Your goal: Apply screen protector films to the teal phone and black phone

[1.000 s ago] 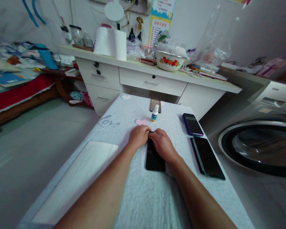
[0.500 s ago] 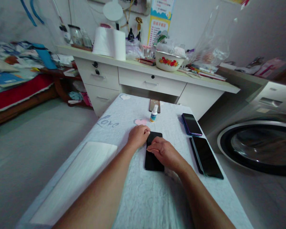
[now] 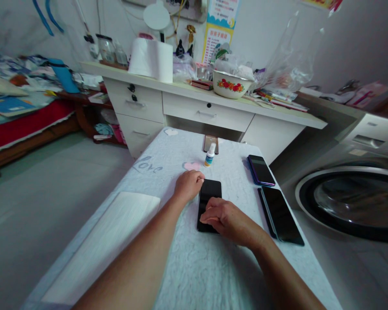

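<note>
Two hands' curled fingers touch a glossy, rectangular phone (anything pinched seems hidden) on puckered cloth.

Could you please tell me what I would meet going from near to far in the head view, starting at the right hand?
Right hand, left hand, spray bottle, flat brownish item, white desk.

- Your right hand hides part of the phone.
- The label on the bottle is too small to read.
- The bottom edge cuts off your forearms.
</note>
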`<act>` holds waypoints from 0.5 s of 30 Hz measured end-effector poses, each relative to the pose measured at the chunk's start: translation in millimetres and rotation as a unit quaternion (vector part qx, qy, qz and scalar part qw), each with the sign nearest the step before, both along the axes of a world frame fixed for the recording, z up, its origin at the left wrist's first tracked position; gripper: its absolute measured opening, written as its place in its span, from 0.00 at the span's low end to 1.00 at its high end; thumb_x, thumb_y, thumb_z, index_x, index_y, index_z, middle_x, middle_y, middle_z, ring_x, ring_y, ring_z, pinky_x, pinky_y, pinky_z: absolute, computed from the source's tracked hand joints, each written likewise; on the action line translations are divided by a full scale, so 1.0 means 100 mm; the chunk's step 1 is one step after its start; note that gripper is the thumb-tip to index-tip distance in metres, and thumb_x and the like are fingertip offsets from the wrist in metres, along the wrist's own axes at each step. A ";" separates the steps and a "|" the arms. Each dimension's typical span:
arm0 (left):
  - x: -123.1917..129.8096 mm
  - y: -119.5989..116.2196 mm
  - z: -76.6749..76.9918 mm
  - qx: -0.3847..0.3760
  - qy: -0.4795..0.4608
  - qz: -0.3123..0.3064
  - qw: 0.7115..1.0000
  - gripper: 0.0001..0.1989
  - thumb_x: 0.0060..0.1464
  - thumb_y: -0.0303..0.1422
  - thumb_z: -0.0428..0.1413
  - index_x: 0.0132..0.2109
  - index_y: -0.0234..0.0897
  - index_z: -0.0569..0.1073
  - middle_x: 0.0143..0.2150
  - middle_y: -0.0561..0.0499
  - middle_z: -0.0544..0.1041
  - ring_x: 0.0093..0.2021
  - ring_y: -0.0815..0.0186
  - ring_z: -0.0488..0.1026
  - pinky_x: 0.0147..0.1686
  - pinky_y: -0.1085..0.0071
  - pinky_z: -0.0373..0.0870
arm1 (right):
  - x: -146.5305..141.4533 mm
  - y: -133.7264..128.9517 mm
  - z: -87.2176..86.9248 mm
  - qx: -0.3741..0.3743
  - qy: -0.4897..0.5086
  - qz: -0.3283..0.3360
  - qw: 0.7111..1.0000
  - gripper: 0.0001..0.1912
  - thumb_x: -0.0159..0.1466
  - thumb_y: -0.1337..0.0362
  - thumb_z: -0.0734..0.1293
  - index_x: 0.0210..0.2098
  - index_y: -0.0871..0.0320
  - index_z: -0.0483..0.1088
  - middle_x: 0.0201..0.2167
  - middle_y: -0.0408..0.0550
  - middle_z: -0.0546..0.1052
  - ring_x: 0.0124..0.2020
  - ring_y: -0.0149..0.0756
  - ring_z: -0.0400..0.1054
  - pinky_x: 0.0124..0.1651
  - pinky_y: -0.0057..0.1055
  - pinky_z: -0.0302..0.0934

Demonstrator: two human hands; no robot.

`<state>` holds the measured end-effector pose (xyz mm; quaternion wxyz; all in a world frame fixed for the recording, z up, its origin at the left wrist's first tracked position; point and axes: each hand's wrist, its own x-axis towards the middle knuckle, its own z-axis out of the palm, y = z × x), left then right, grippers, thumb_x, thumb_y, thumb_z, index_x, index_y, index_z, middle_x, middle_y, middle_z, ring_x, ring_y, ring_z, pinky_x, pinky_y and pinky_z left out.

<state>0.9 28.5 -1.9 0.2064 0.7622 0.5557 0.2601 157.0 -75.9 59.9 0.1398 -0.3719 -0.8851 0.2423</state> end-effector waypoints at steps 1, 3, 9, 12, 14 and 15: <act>0.00 0.00 0.00 0.000 0.000 0.000 1.000 0.09 0.54 0.28 0.53 0.38 0.40 0.77 0.40 0.51 0.79 0.41 0.66 0.73 0.42 0.72 0.66 | 0.01 0.01 -0.01 -0.002 0.007 -0.008 1.000 0.12 0.66 0.73 0.62 0.34 0.57 0.76 0.32 0.45 0.72 0.35 0.31 0.65 0.39 0.27 0.60; 0.00 0.00 0.00 0.005 -0.001 -0.002 1.000 0.09 0.53 0.28 0.53 0.38 0.39 0.77 0.39 0.51 0.79 0.40 0.66 0.73 0.42 0.71 0.66 | 0.02 0.04 -0.05 0.002 0.022 -0.040 0.999 0.12 0.66 0.73 0.61 0.35 0.56 0.77 0.33 0.45 0.72 0.35 0.31 0.66 0.40 0.27 0.61; 0.00 0.01 0.00 0.003 0.006 -0.004 1.000 0.09 0.54 0.28 0.53 0.38 0.40 0.78 0.40 0.51 0.79 0.41 0.65 0.73 0.43 0.70 0.67 | 0.07 0.19 -0.25 0.071 0.027 -0.179 0.981 0.11 0.66 0.70 0.62 0.38 0.57 0.78 0.35 0.48 0.73 0.37 0.34 0.68 0.42 0.30 0.62; 0.00 0.01 -0.01 0.006 0.008 -0.004 1.000 0.09 0.54 0.28 0.53 0.38 0.40 0.78 0.40 0.51 0.79 0.41 0.65 0.73 0.43 0.71 0.67 | 0.09 0.25 -0.33 0.108 0.019 -0.227 0.968 0.12 0.66 0.69 0.61 0.37 0.57 0.78 0.34 0.50 0.73 0.38 0.37 0.67 0.43 0.31 0.62; 0.00 0.02 -0.01 0.009 0.007 -0.006 1.000 0.09 0.54 0.28 0.53 0.39 0.40 0.78 0.40 0.51 0.79 0.41 0.65 0.73 0.43 0.71 0.67 | 0.08 0.27 -0.35 0.116 0.017 -0.253 0.960 0.12 0.67 0.68 0.61 0.38 0.58 0.78 0.35 0.51 0.73 0.39 0.38 0.67 0.43 0.32 0.62; 0.00 0.02 -0.01 0.009 0.007 -0.007 1.000 0.09 0.54 0.29 0.53 0.39 0.40 0.78 0.40 0.50 0.79 0.41 0.65 0.73 0.43 0.71 0.67 | 0.07 0.27 -0.36 0.116 0.016 -0.260 0.958 0.12 0.67 0.68 0.61 0.38 0.59 0.78 0.35 0.52 0.73 0.39 0.39 0.67 0.44 0.32 0.62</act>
